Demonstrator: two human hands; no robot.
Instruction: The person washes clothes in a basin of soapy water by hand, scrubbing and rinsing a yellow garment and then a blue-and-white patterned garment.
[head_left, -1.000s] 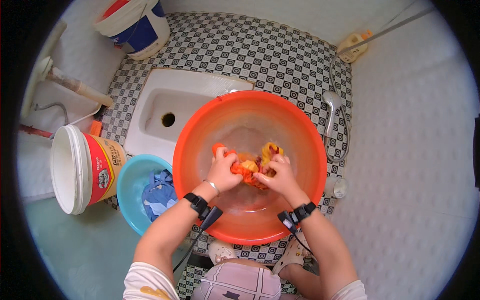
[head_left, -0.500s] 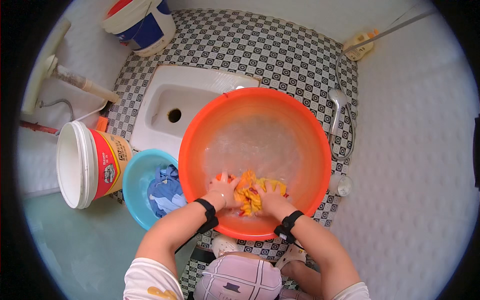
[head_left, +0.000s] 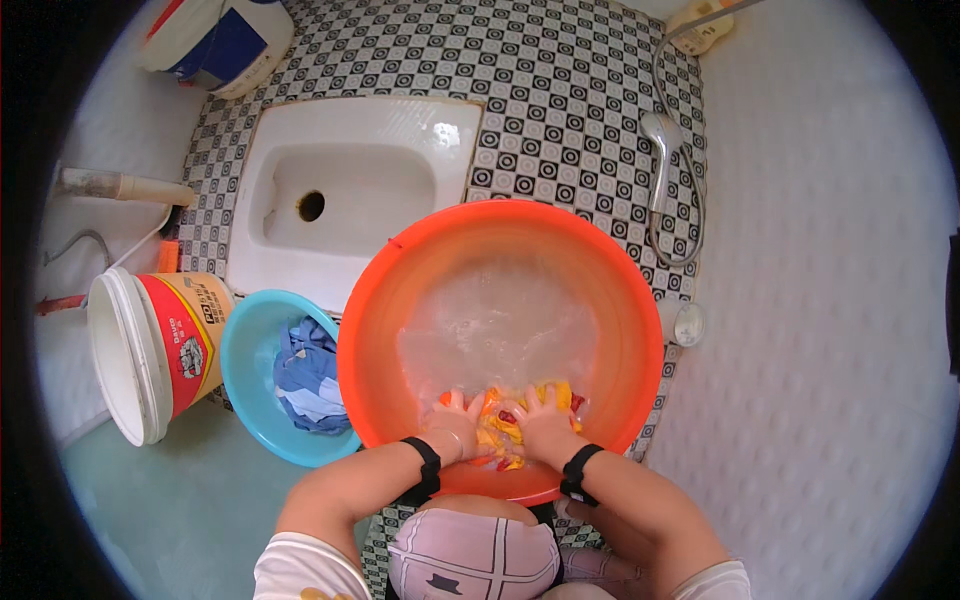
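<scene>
In front of me stands a large orange basin (head_left: 612,300) holding cloudy water. A wet yellow cloth (head_left: 492,428) with orange and red patches lies bunched in the water by its near side. My left hand (head_left: 455,430) grips the cloth's left part, its fingers partly spread over the folds. On the right part, my right hand (head_left: 546,428) is closed over the fabric, with a red bit showing beside its fingers. Both hands point away from me, close together. Black bands circle both wrists. Water and folds hide some fingertips.
Left of the basin, a light-blue basin (head_left: 247,395) holds blue clothes (head_left: 310,375). Beside it a white bucket (head_left: 130,370) lies tilted. A squat toilet (head_left: 340,270) is beyond. Another bucket (head_left: 240,50) stands far left; a shower head (head_left: 660,150) and bottle (head_left: 700,30) are right.
My view has shifted, showing more of the squat toilet. My hands have pushed the yellow cloth lower into the water, flattening its raised bunch. Both hands stay on it.
</scene>
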